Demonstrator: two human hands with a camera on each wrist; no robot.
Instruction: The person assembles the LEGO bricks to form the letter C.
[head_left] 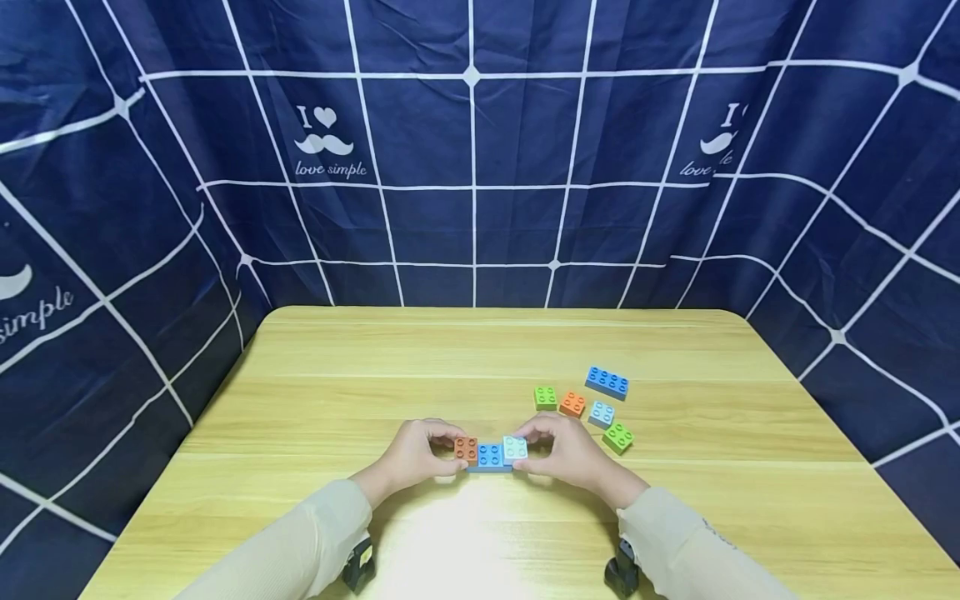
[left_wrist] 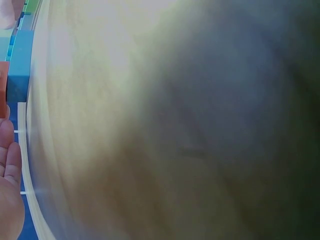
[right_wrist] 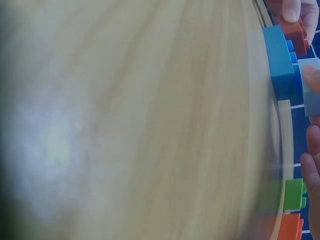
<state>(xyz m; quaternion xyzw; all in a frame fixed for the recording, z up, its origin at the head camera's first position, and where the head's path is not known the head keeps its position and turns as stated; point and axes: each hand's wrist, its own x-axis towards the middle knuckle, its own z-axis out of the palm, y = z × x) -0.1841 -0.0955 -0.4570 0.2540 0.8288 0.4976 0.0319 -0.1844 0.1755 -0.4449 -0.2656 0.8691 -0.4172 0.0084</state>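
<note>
Near the front middle of the table, a long blue building brick lies crosswise with studs up. An orange-brown brick is at its left end, pinched between thumb and fingers of my left hand. My right hand pinches a pale blue brick at the other end. Between these two, the blue brick's middle studs show. The right wrist view has the blue brick side-on, the orange-brown brick and the pale blue brick against its studded face; whether they are fully seated I cannot tell.
Right of centre lie several loose bricks: a green one, an orange one, a pale blue one, another green one and a long blue one. A dark blue checked curtain encloses the wooden table.
</note>
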